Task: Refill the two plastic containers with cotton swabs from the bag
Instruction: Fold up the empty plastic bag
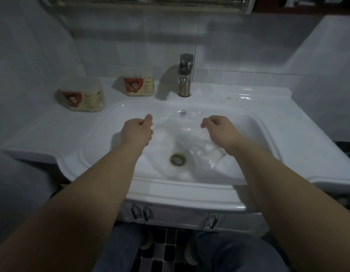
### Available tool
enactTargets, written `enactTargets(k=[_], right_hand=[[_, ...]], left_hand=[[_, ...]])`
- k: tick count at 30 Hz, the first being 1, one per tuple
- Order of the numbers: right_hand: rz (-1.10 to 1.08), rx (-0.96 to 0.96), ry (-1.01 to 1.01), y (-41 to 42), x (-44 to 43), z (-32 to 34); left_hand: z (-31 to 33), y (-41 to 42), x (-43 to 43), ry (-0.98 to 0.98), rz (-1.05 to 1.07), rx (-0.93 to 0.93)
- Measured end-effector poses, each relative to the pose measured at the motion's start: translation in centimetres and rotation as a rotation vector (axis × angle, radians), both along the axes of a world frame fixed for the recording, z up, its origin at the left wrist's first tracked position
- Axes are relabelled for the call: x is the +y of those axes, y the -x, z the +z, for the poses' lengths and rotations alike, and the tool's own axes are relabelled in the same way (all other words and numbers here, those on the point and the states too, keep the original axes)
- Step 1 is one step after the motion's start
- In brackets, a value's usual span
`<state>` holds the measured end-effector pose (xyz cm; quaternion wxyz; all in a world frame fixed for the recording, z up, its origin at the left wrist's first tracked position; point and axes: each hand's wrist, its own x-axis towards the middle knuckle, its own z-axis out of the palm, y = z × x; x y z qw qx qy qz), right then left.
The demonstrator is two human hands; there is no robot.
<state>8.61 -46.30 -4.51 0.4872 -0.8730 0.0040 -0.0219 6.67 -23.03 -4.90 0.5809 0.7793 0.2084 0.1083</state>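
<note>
A clear plastic bag (190,138) with white cotton swabs lies in the sink basin (115,118), blurred and partly see-through. My left hand (137,130) has curled fingers and grips the bag's left edge. My right hand (219,130), fingers also curled, holds the bag's right side, and the wrist covers part of it. Two translucent plastic containers with red labels stand on the counter at the back left: the nearer container (82,95) by the basin's left corner, the farther container (139,82) beside the faucet.
A metal faucet (185,75) stands behind the basin, and the drain (177,159) shows below the bag. Tiled walls close in behind and on both sides. Cabinet handles (142,213) sit under the sink's front edge.
</note>
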Motion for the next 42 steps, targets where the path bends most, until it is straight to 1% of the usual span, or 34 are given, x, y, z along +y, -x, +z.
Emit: enactTargets(k=[2,3,4,5,7,9,12,15,18,21,22,25,26,27,29,30,32,35,37,40,42], right_hand=[[-0.039,0.032,-0.154,-0.1,0.2,-0.1],[-0.027,0.041,-0.216,-0.1,0.2,-0.1],[0.003,0.047,-0.256,0.1,0.4,-0.1],[0.039,0.053,-0.285,0.3,0.5,0.0],[0.106,0.070,-0.328,0.6,0.7,0.1],[0.142,0.096,-0.336,0.6,0.6,0.2],[0.189,0.124,-0.364,0.6,0.3,0.2],[0.223,0.141,-0.466,0.6,0.1,0.4],[0.258,0.193,-0.606,0.8,0.1,1.0],[0.286,0.224,-0.645,0.6,-0.2,1.2],[0.275,0.226,-0.629,0.5,-0.3,1.1],[0.258,0.128,-0.453,0.7,-0.2,0.8],[0.249,0.110,-0.433,0.7,-0.2,0.7],[0.235,0.112,-0.456,0.6,-0.1,0.5],[0.246,0.169,-0.539,0.5,-0.3,0.6],[0.286,0.210,-0.542,0.5,-0.3,0.7],[0.343,0.272,-0.462,0.7,-0.3,0.6],[0.293,0.261,-0.397,0.9,0.1,0.2],[0.257,0.259,-0.420,0.9,0.4,0.2],[0.262,0.225,-0.453,1.0,0.4,0.4],[0.293,0.207,-0.516,1.0,0.3,0.6]], left_hand=[[0.4,0.2,-0.3,0.202,-0.065,0.134],[0.6,0.4,-0.6,0.309,-0.151,0.219],[0.6,0.5,-0.8,0.367,-0.248,0.289],[0.5,0.6,-1.0,0.366,-0.336,0.332],[0.2,0.6,-1.3,0.313,-0.420,0.312],[0.1,0.3,-1.2,0.335,-0.396,0.244],[0.3,0.1,-0.9,0.427,-0.357,0.176],[0.4,0.1,-0.9,0.459,-0.337,0.092],[0.7,0.1,-0.9,0.576,-0.248,0.126],[1.0,0.1,-0.3,0.813,-0.263,0.194],[1.1,0.2,-0.1,0.820,-0.304,0.201],[0.5,0.3,-0.4,0.603,-0.492,0.214],[0.3,0.3,-0.6,0.557,-0.516,0.206],[0.2,0.2,-0.5,0.544,-0.509,0.198],[0.1,0.0,-0.3,0.575,-0.464,0.178],[0.1,-0.2,-0.2,0.598,-0.444,0.164],[0.3,-0.2,-0.1,0.645,-0.414,0.137],[0.5,0.2,-0.3,0.654,-0.454,0.196],[0.6,0.6,-0.5,0.627,-0.478,0.237],[0.8,0.8,-1.0,0.613,-0.431,0.188],[1.2,0.7,-1.0,0.659,-0.359,0.135]])
